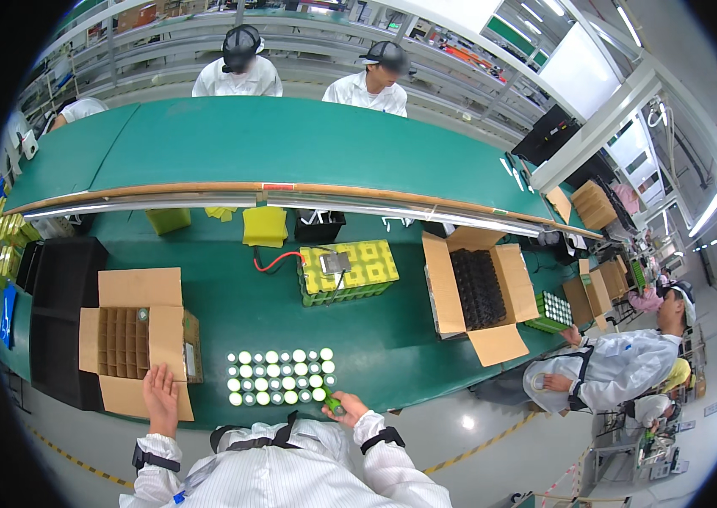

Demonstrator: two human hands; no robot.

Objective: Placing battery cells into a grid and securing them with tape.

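my left hand [161, 395] lies open at the carton flap [166, 337] — my right hand [347, 409] grips one green cylinder [334, 405], beside standing rows of cylinders [274, 370].

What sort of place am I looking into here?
Probably a factory assembly floor, perhaps for battery packs: rows of cell-like cylinders stand on a green workbench, a yellow-green block with a red cable sits beyond them, and co-workers nearby wear white coats and caps.
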